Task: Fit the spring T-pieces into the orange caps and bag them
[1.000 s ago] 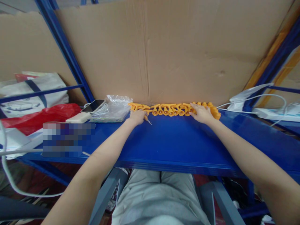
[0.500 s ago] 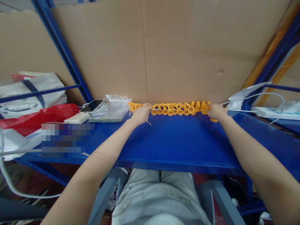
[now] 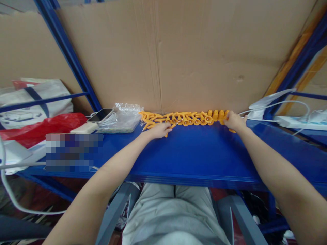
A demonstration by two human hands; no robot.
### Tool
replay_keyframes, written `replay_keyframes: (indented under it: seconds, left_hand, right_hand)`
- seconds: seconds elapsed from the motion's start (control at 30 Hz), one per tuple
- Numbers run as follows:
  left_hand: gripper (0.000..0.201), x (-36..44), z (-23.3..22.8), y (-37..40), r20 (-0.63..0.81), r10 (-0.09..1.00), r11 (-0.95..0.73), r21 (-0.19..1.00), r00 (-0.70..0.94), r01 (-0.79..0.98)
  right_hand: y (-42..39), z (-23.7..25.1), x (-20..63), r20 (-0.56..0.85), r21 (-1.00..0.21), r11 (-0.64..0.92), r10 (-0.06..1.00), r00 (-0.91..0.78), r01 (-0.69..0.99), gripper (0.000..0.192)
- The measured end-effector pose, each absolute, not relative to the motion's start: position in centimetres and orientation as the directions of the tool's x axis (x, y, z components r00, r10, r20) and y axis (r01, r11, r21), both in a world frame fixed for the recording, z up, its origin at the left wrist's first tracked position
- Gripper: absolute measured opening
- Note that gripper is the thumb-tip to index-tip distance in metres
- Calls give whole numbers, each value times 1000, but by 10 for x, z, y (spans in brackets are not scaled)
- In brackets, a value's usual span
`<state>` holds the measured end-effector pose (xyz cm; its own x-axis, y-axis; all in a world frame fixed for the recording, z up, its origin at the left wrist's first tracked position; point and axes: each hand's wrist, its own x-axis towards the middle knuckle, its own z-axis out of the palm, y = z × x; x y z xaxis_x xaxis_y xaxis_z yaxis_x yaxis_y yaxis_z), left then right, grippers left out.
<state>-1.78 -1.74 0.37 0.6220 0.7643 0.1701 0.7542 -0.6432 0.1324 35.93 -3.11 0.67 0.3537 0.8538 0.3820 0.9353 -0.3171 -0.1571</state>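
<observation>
Knees in grey trousers (image 3: 173, 214) sit nearest, under a blue shelf (image 3: 194, 156). Both forearms reach far across it. The left hand (image 3: 160, 130) lies flat, fingers loosely spread, on the orange plastic pieces (image 3: 189, 118) — too many and too small to count — rowed along the cardboard backing (image 3: 194, 58). The right hand (image 3: 233, 121) curls on the row's right end; its grip is hidden. Left: clear bag (image 3: 124, 117), phone (image 3: 100, 115), red bag (image 3: 38, 126). Right: white cables (image 3: 278, 105). No writing is legible.

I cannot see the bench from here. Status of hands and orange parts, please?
Left hand flat on orange parts, left end. Right hand at right end of row, grip unclear. Plastic bag beside row, left.
</observation>
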Motion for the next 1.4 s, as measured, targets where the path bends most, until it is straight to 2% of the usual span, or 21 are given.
replay_keyframes:
  seconds: [0.17, 0.27, 0.37, 0.43, 0.57, 0.63, 0.7, 0.83, 0.97, 1.07, 1.2, 1.4]
  left_hand:
    - [19, -17, 5, -16, 144, 827, -558, 101, 543, 823]
    - [19, -15, 3, -17, 164, 832, -547, 80, 530, 833]
    - [19, -15, 0, -16, 226, 802, -582, 88, 553, 808]
    - [17, -15, -3, -14, 282, 773, -613, 100, 568, 784]
    - [14, -16, -9, -7, 378, 732, -643, 107, 567, 758]
    - [12, -16, -11, -6, 403, 722, -648, 111, 562, 753]
    - [11, -16, -11, -7, 407, 725, -645, 115, 556, 756]
    - [12, -14, -7, -13, 387, 739, -638, 140, 551, 757]
    - [9, -14, -5, -14, 408, 711, -671, 151, 573, 726]
    - [8, -15, -6, -11, 445, 685, -689, 141, 576, 711]
    - [9, -16, -7, -11, 455, 674, -693, 119, 581, 711]
    - [12, -14, -6, -13, 445, 667, -704, 113, 597, 702]
  right_hand:
    - [-29, 6, 360, 420, -91, -294, 855, 304, 952, 15]
    - [-31, 11, 353, 435, -21, -288, 860, 268, 957, 19]
    - [-34, 18, 344, 413, -7, -290, 871, 267, 957, 29]
    - [-35, 22, 340, 364, -10, -257, 899, 243, 966, 33]
    - [-31, 21, 338, 180, 14, -69, 981, 66, 998, 23]
    - [-27, 18, 338, 85, 2, 18, 996, -18, 1000, 21]
    - [-26, 15, 338, 55, -23, 80, 995, -79, 997, 25]
    - [-32, 14, 329, 102, -110, 199, 977, -188, 974, 35]
    - [-46, 18, 309, 140, -148, 199, 974, -179, 969, 25]
    - [-54, 20, 295, 216, -130, 275, 946, -243, 953, 20]
    - [-55, 18, 284, 369, -92, 428, 853, -369, 899, 19]
    - [-52, 11, 276, 548, -105, 603, 698, -460, 791, 32]
